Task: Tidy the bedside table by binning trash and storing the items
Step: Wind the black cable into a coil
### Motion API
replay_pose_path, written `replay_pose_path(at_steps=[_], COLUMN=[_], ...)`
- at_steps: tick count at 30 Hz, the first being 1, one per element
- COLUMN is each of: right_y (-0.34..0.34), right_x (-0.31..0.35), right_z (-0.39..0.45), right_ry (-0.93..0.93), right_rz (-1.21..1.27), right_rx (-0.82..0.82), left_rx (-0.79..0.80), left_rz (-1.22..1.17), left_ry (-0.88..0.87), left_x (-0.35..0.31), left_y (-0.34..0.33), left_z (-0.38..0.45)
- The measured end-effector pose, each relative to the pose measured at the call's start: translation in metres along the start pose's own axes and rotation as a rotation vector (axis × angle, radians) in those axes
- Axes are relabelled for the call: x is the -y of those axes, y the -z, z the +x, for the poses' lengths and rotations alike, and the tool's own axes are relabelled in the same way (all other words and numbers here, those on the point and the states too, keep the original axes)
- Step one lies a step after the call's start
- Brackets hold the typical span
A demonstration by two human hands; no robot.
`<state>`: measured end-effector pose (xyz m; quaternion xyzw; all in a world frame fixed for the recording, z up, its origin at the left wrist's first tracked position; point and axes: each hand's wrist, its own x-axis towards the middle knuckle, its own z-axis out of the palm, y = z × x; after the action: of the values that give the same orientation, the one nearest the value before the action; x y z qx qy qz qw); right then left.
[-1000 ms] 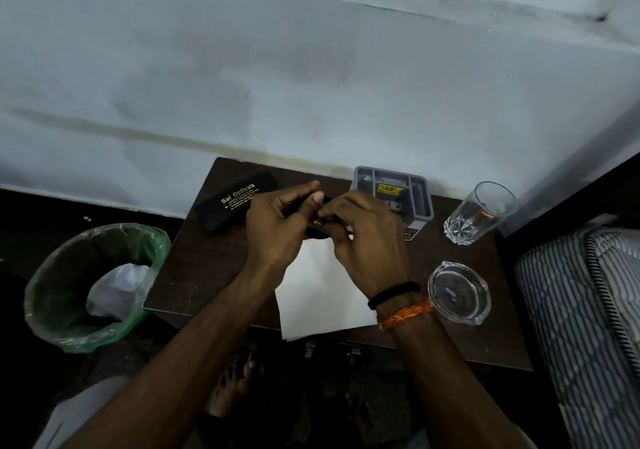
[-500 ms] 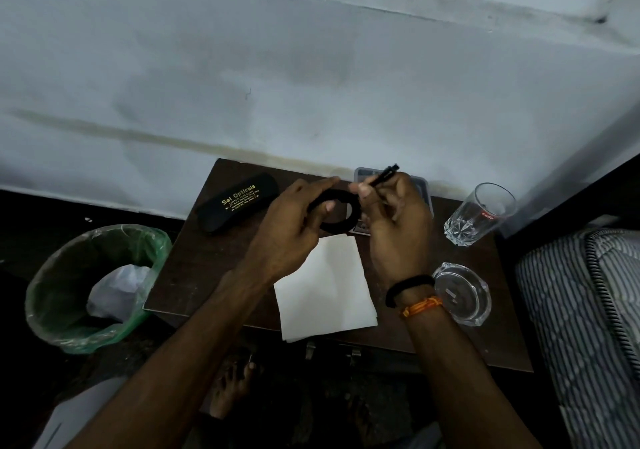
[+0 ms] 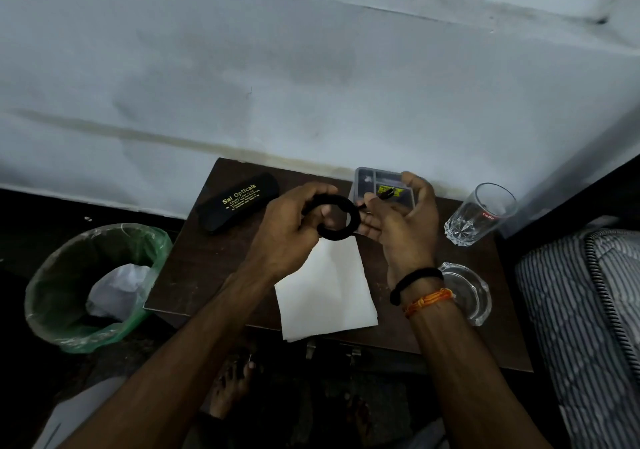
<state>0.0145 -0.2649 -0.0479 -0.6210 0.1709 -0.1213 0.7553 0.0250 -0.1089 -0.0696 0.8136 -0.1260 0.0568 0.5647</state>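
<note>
Left fingers: curled round the left arc of a coiled black cable (image 3: 335,218), thumb pressed on top; the left hand (image 3: 289,232) held the loop above the bedside table (image 3: 194,268)
Right fingers: pinched on the cable's free end, its plug tip (image 3: 388,193) poking out toward the grey organiser tray (image 3: 363,180); the right hand (image 3: 403,227) palm-up, the other fingers loosely curled
Cable: a near-round coil held upright, its opening facing the camera; the loose end's long axis ran from the coil up and right, toward the tray
Place: coil just in front of the tray, above the table's middle
Done, by my reading: green-lined bin (image 3: 93,286), left of the tray and off the table, already held crumpled white trash; the cable looked nearly wound
Left: storing the cable; white paper (image 3: 325,292), well in front of the tray; spectacle case (image 3: 239,201) to its left; tumbler (image 3: 479,214) and glass ashtray (image 3: 467,291) to its right
</note>
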Motion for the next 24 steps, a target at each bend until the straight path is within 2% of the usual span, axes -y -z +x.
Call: replay_pose_path(at_steps=[6, 9, 12, 14, 17, 22, 24], right_y=[0.008, 0.012, 0.012, 0.013, 0.012, 0.006, 0.008], right_x=[-0.007, -0.011, -0.014, -0.014, -0.015, -0.012, -0.009], right_z=[0.002, 0.005, 0.006, 0.008, 0.009, 0.002, 0.001], right_ry=[0.148, 0.36, 0.528, 0.487, 0.298, 0.056, -0.001], right_rz=[-0.365, -0.638, -0.781, -0.752, -0.568, -0.239, -0.218], right_rx=[0.088, 0.125, 0.111, 0.131, 0.219, 0.264, 0.316], left_rx=[-0.02, -0.038, -0.054, -0.061, -0.066, -0.101, -0.123], left_rz=[-0.155, -0.257, -0.381, -0.456, -0.51, -0.484, -0.426], left_ry=[0.098, 0.139, 0.19, 0.226, 0.243, 0.25, 0.245], left_x=[0.003, 0.002, -0.001, -0.002, -0.004, -0.008, -0.007], left_y=[-0.001, -0.002, -0.003, -0.003, -0.002, -0.002, 0.0], left_z=[0.003, 0.004, 0.003, 0.003, 0.002, 0.001, 0.003])
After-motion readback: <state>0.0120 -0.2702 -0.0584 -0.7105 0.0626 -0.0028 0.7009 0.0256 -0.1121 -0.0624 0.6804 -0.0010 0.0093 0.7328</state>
